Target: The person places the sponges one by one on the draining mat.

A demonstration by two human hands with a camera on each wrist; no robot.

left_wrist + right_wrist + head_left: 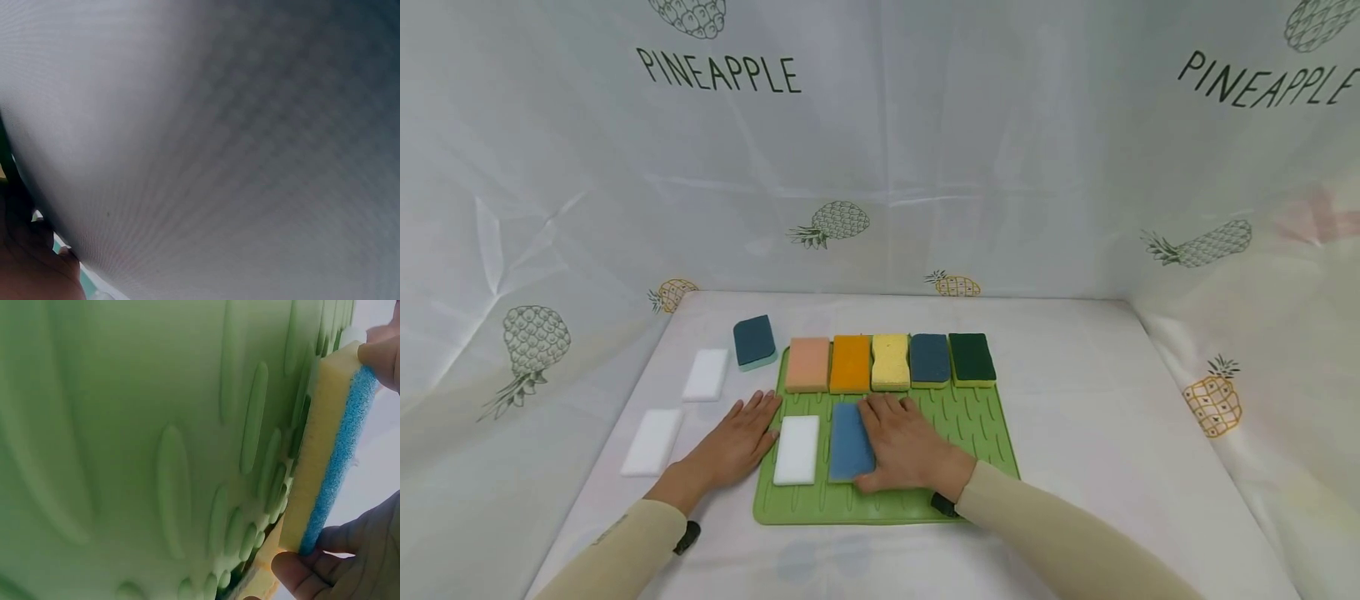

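My right hand [912, 447] grips a blue-topped sponge [847, 443] over the green ridged mat [910, 505]. In the right wrist view, the thumb and fingers hold this sponge [329, 450] at its two ends, and its yellow foam side faces the mat. To its left a white sponge [797, 450] lies on the mat. My left hand [730, 450] rests with fingers extended at the mat's left edge, thumb near the white sponge. Only a dark part of the left hand [37, 269] appears in the left wrist view, beside the pale table surface.
Along the mat's back edge stand a pink sponge [807, 365], an orange sponge [850, 364], a yellow sponge [890, 362], a dark blue sponge [929, 360] and a dark green sponge [972, 359]. Left of the mat lie another dark blue sponge [754, 340] and two white sponges [706, 375].
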